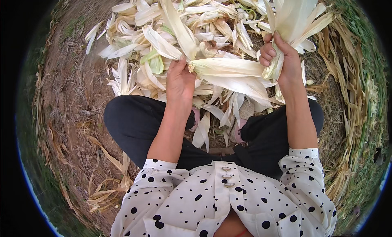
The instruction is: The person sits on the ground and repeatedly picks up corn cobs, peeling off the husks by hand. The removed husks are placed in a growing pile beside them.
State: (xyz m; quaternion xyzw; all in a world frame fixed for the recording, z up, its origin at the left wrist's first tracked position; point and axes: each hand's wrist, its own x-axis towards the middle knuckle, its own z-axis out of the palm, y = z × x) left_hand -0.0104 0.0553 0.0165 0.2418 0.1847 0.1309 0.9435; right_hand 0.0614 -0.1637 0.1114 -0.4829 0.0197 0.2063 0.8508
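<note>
My left hand (181, 75) pinches the stub end of a spread corn husk (226, 67), whose pale leaves fan upward and out to the right. Raised at the upper right, my right hand (283, 58) is closed around an upright bundle of corn husks (294, 19), with the leaf tips pointing up and away. The right-hand leaves of the left husk reach as far as the bundle's lower end; I cannot tell whether they touch. Beneath both hands spreads a heap of loose corn husks (202, 15), cream with a few greenish leaves.
My bent knees (134, 120) flank the near side of the heap. Dry stalks and leaves (346, 84) form a band along the right. Bare soil with straw (79, 99) lies to the left, and a dry leaf clump (107, 191) rests at the lower left.
</note>
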